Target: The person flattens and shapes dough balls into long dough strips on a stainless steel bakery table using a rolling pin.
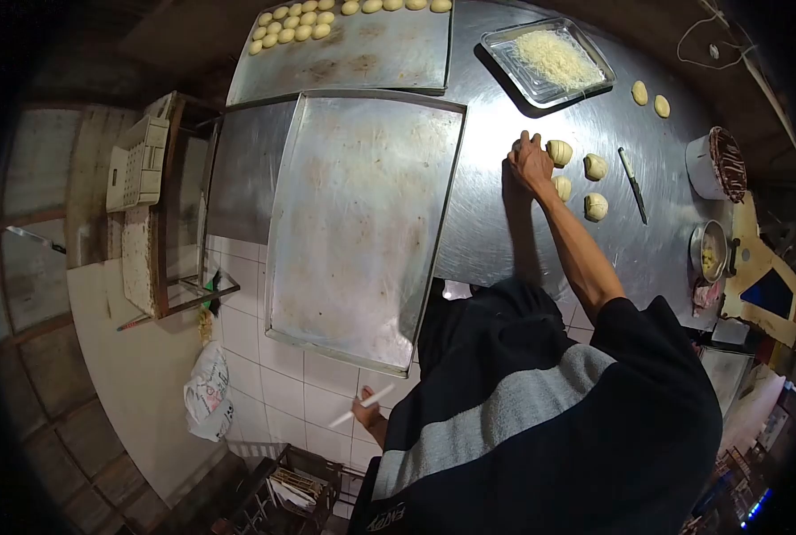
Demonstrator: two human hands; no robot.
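Note:
My right hand [532, 165] reaches out over the steel table [505, 232] and rests fingers-down beside a group of pale dough pieces. Its fingertips touch the nearest dough piece [559, 152]. Three more dough pieces lie close by: one [596, 166], one [562, 187] and one [596, 206]. My left hand [368, 412] hangs low beside my body, below the table edge, closed around a thin white stick [362, 406]. My black shirt with a grey stripe fills the lower right.
A large bare baking tray [362, 223] lies left of my right hand. A farther tray [353, 53] carries several small dough balls. A glass dish of grated cheese [554, 61], a knife [632, 185], a white tub [714, 165], a metal bowl [710, 251] and two more dough pieces [649, 98] sit around.

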